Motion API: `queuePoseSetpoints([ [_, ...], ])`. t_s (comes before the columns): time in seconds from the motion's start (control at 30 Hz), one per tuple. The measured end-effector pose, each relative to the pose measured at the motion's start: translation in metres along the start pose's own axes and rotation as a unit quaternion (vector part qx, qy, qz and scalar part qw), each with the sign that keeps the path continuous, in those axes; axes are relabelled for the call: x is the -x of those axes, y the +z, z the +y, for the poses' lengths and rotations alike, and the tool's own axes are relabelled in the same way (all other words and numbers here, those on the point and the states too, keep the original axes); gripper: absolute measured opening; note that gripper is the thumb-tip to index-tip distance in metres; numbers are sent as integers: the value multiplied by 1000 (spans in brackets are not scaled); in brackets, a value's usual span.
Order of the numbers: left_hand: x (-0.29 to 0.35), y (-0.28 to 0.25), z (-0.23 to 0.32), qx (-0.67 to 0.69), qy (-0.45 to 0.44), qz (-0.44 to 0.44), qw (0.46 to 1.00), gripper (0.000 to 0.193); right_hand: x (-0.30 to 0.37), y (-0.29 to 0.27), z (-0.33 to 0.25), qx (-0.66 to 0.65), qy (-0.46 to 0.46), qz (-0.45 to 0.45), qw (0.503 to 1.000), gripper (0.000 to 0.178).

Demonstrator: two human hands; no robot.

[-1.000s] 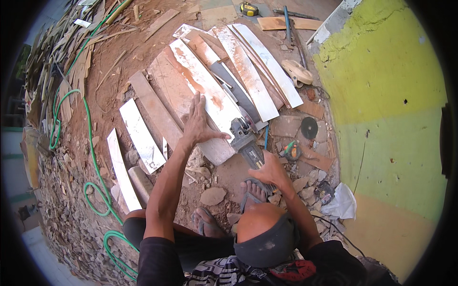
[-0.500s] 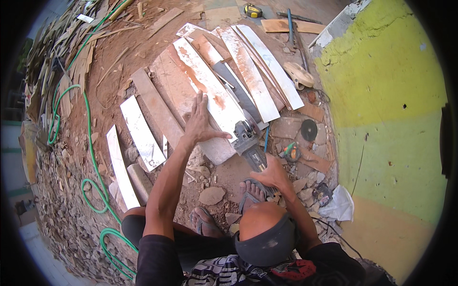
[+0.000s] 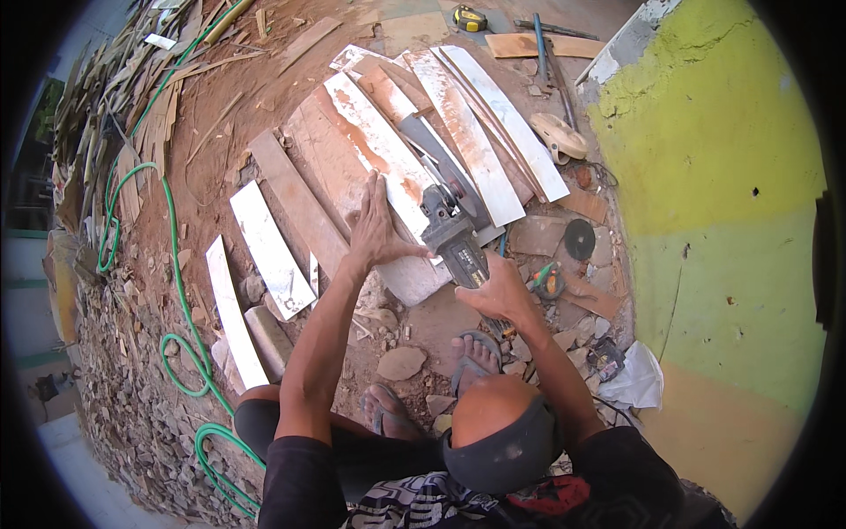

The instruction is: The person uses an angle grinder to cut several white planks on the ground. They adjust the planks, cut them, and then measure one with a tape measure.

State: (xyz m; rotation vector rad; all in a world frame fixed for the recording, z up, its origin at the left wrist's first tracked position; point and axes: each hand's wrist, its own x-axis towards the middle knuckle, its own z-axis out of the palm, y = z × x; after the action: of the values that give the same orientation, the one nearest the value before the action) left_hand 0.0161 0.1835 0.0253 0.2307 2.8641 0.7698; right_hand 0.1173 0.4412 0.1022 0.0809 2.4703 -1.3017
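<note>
My right hand [image 3: 500, 293] is closed round the body of an angle grinder [image 3: 456, 247]. The grinder's disc end rests over the right edge of a long white tile strip [image 3: 385, 145] smeared with reddish dirt. Fingers spread, my left hand [image 3: 381, 231] presses flat on the near end of that strip, its thumb pointing toward the grinder. Beneath the strip lies a wide reddish stone slab [image 3: 414, 280]. A dark grey strip [image 3: 438, 154] lies just right of the disc. Whether the disc touches the strip I cannot tell.
More white strips [image 3: 507, 123] lie at right, others [image 3: 269, 247] at left. A spare black disc [image 3: 579, 239], a tape measure [image 3: 469, 18], a hammer [image 3: 539, 48] and a tan cap-like object [image 3: 558, 137] lie around. A green hose [image 3: 176, 264] winds along rubble; a yellow-green wall [image 3: 714, 167] bounds the right.
My right hand has pushed the grinder forward along the strip's edge, away from me. My left hand stays on the strip. The whole view has shifted slightly.
</note>
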Motion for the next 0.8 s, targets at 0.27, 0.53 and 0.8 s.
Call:
queuePoseSetpoints([
  [0.27, -1, 7, 1, -11, 27, 1, 1000, 167, -86, 23, -27, 1, 10, -35, 999, 62],
  [0.53, -5, 9, -5, -60, 14, -4, 998, 154, -93, 17, -44, -30, 5, -48, 998, 58],
  [0.8, -4, 3, 1, -69, 27, -6, 997, 155, -99, 29, -27, -17, 7, -51, 999, 58],
])
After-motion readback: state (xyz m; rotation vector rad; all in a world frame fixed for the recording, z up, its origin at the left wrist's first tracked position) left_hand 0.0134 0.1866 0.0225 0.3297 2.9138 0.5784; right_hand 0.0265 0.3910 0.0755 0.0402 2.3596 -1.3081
